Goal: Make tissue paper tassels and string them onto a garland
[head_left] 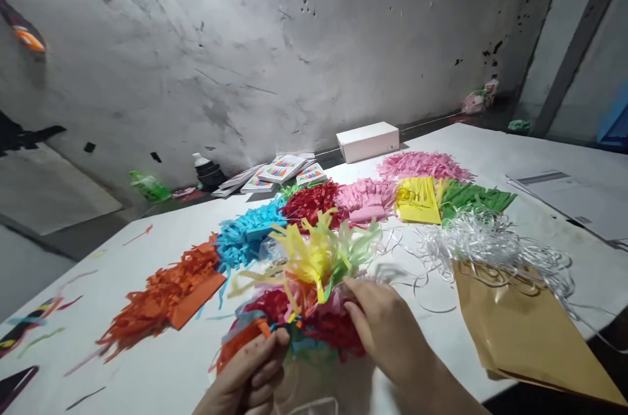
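A bunch of tissue-paper tassels in yellow, light green, red, pink, orange and blue is in front of me. My left hand is closed, thumb and finger pinching its lower left part by an orange tassel. On the other side, the fingertips of my right hand close on the bunch beside the light green tassel. The exact spot under those fingertips is partly hidden. Clear plastic shows faintly below the bunch.
Piles of fringed tissue paper in orange, blue, red, pink, yellow and green ring my hands. Tangled white ribbon overlaps a brown paper envelope. Behind stand a white box and printed cards.
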Motion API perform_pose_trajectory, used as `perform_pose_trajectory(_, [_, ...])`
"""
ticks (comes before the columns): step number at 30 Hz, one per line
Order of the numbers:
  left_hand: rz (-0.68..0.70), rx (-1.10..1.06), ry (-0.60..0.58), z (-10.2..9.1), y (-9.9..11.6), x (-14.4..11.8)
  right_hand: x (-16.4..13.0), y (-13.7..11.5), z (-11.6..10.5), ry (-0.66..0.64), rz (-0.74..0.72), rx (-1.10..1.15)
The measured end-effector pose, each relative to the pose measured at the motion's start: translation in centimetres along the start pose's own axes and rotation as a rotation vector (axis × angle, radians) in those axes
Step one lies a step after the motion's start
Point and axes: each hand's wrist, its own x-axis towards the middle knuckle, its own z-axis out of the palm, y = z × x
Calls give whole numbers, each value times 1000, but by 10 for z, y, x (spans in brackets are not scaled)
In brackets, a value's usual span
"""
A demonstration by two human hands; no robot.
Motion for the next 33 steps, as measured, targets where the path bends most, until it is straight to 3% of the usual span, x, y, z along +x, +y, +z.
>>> perform_pose_trajectory(4, [87, -217, 16, -19, 13, -4, -19, 29, -3, 13, 80, 15])
perform_pose_trajectory(9, [132, -425, 29, -23, 16, -9, -23, 46, -9, -20, 113, 25])
perform_pose_trajectory(15, [141, -478, -47, -21, 13, -12, -21, 11, 1, -107, -7, 203])
perform_pose_trajectory(23, [153, -278, -164, -16, 2, -18, -10, -27, 30, -111, -20, 316])
perform_pose_trajectory(26, [241, -152, -119, -18, 3, -20, -6, -27, 22, -202, 168, 639])
perform_pose_trajectory(29, [269, 38, -48, -25, 4, -20, -5, -25, 11, -336, 501, 1163])
perform_pose_trajectory(31, [312, 237, 11, -30, 4, -19, -4, -24, 5, -346, 686, 1441])
perform_pose_trajectory(33, [468, 477, 103, -34, 3, -20, -3, -23, 1, -314, 781, 1571])
